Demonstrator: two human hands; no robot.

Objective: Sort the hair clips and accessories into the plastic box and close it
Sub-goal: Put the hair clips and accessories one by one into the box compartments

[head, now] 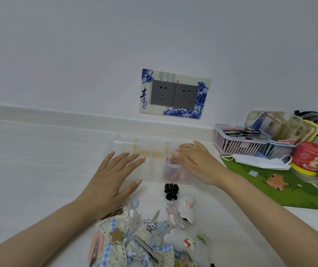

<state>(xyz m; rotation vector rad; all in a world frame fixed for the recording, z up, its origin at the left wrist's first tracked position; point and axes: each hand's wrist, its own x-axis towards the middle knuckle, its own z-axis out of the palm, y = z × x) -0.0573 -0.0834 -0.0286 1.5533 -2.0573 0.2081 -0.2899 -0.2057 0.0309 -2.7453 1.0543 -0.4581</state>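
Though compartmented, clear plastic box (135, 151)

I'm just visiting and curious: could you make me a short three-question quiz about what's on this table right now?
1. True or false: the dark claw clip already lies inside the clear plastic box.
2. Which hand reaches into the box's right-end compartment? A) left hand B) right hand
3. Fill in: the white face mask rests partly on the ____ mat.

Key
1. False; it sits on the table just in front of the box.
2. B; the left hand hovers flat and open.
3. Green.
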